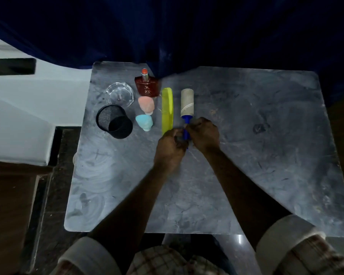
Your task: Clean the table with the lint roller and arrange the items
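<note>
In the head view, a scuffed grey desk (246, 155) is seen from above, with a dark blue curtain (187, 26) hung behind its far edge. The lint roller (186, 108) is laid flat on the desk, its pale roll pointed away from the person and its blue handle toward them. The left hand (170, 149) and the right hand (204, 134) are brought together over that handle; the fingers of both are curled closed around it, the left from the left side and the right from the right. Just beside the roller, to its left, a yellow-green comb (167, 110) is laid parallel to it. Further left, a pink sponge (146, 105) and a blue sponge (144, 122) are set one behind the other, with a red perfume bottle (147, 86) behind them. A clear glass dish (119, 95) and a black mesh cup (114, 122) are placed near the desk's left edge.
</note>
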